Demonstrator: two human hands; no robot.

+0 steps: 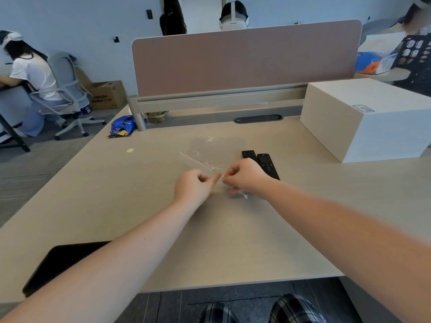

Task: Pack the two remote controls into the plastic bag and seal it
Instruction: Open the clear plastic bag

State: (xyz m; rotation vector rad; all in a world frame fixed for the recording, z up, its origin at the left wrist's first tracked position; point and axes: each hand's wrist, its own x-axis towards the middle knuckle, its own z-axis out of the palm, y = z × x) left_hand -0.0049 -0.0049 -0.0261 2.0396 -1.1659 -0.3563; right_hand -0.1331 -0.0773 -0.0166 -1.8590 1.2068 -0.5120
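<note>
A clear plastic bag [211, 151] lies flat on the beige desk, its near edge lifted slightly. My left hand [193, 186] and my right hand [245, 177] both pinch that near edge, fingertips almost touching. Two black remote controls lie side by side just right of the bag: the shorter one [249, 154] on the left, the longer one [267, 165] on the right, its near end partly hidden behind my right hand. Both remotes are outside the bag.
A large white box [363, 117] stands at the right. A pink divider panel [245, 57] closes the desk's far side. A blue snack packet [122, 125] lies far left, a dark tablet [60, 264] near left. People sit at neighbouring desks.
</note>
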